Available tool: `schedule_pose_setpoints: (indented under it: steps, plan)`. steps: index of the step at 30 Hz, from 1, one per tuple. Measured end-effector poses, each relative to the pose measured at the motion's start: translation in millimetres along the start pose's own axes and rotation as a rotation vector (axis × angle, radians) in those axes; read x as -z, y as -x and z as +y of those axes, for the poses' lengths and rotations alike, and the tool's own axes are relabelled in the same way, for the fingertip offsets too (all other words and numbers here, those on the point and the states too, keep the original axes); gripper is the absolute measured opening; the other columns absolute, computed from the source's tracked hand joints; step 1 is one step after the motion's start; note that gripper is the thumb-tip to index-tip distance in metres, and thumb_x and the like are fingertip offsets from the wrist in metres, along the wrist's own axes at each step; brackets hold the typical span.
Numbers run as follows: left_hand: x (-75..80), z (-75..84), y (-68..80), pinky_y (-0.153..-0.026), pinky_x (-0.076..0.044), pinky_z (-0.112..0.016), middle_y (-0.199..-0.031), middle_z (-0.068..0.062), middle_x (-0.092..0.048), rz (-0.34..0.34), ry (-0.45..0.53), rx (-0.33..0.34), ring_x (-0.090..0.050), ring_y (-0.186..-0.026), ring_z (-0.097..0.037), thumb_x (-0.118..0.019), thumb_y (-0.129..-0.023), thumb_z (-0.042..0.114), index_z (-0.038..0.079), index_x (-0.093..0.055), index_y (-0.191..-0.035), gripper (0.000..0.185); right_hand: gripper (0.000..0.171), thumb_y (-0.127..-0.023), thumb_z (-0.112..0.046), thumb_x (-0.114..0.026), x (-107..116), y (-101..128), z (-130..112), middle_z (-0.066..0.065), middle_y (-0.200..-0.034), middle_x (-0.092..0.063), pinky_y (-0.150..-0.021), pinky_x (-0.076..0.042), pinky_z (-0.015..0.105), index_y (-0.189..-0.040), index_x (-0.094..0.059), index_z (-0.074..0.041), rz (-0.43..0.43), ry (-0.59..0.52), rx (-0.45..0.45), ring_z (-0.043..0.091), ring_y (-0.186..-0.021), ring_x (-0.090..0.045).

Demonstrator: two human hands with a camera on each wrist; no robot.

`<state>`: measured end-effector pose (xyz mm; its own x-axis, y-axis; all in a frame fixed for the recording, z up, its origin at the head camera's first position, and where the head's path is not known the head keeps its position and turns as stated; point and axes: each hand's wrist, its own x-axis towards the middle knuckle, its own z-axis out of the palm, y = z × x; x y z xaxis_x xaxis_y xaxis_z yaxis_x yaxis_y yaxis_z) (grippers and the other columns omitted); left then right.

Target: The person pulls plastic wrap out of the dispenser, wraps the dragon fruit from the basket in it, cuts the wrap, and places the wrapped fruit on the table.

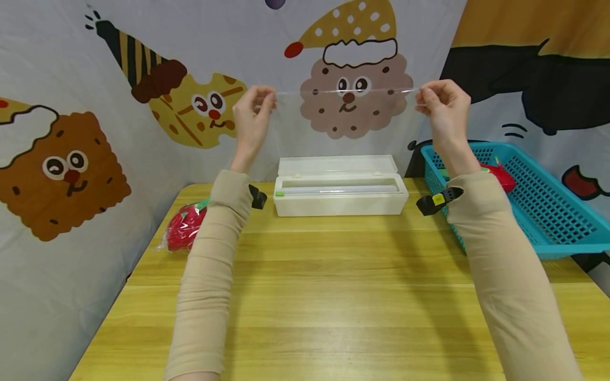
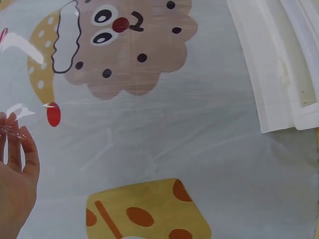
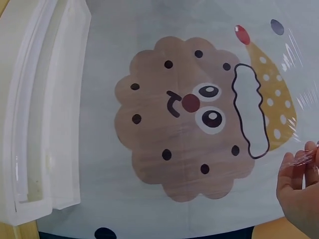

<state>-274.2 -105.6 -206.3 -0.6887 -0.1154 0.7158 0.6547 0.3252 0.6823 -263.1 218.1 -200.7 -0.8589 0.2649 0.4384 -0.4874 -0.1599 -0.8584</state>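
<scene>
A clear sheet of cling film (image 1: 340, 137) is stretched taut between my raised hands, running down to the white dispenser box (image 1: 340, 186) whose lid stands open at the back of the table. My left hand (image 1: 255, 117) pinches the film's top left corner, and my right hand (image 1: 440, 108) pinches the top right corner. Seen from the left wrist, fingertips (image 2: 15, 144) hold crinkled film (image 2: 149, 129). The right wrist view shows fingers (image 3: 299, 167) gripping the wrinkled film edge (image 3: 294, 55), with the box (image 3: 37, 119) at the left.
A red strawberry-like thing wrapped in film (image 1: 183, 228) lies on the yellow wooden table (image 1: 333, 296) at the left. A teal plastic basket (image 1: 534, 196) with a red item (image 1: 499, 175) inside stands at the right. Cartoon-printed cloth (image 1: 95, 106) hangs behind.
</scene>
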Motion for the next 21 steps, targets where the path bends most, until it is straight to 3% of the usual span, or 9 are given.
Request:
schedule_pose_setpoints:
  steps: [6,14,21]
  plan:
    - [0.6,3.4,-3.9,-0.068,-0.05,-0.014,-0.093,-0.024,-0.066,0.017,0.005,-0.013,-0.057,-0.073,-0.001,-0.055,-0.095,0.008,-0.007,-0.065,-0.099,0.018,0.006,-0.089,-0.005,-0.061,-2.1,-1.3,-5.7,0.004,-0.079,-0.062,-0.071,-0.053,0.019,-0.087,-0.066,-0.002,0.003,-0.026,0.017,0.014,-0.076,-0.057]
    - [-1.6,-17.6,-17.6,-0.067,-0.049,-0.014,-0.09,-0.019,-0.066,0.034,0.005,-0.067,-0.058,-0.073,-0.001,-0.056,-0.095,0.012,-0.004,-0.066,-0.101,0.02,0.007,-0.088,-0.006,-0.061,-3.1,-2.9,-14.1,0.004,-0.079,-0.061,-0.073,-0.053,0.021,-0.087,-0.066,-0.002,-0.001,-0.03,0.03,0.015,-0.075,-0.056]
    - [0.7,-10.9,-21.5,-0.069,-0.051,-0.016,-0.092,-0.017,-0.067,0.035,0.009,-0.081,-0.06,-0.075,-0.005,-0.057,-0.095,0.015,-0.004,-0.066,-0.1,0.022,0.006,-0.088,-0.005,-0.062,-4.6,-4.7,-22.6,0.006,-0.079,-0.061,-0.072,-0.053,0.021,-0.086,-0.067,-0.001,0.001,-0.073,0.029,0.015,-0.075,-0.056]
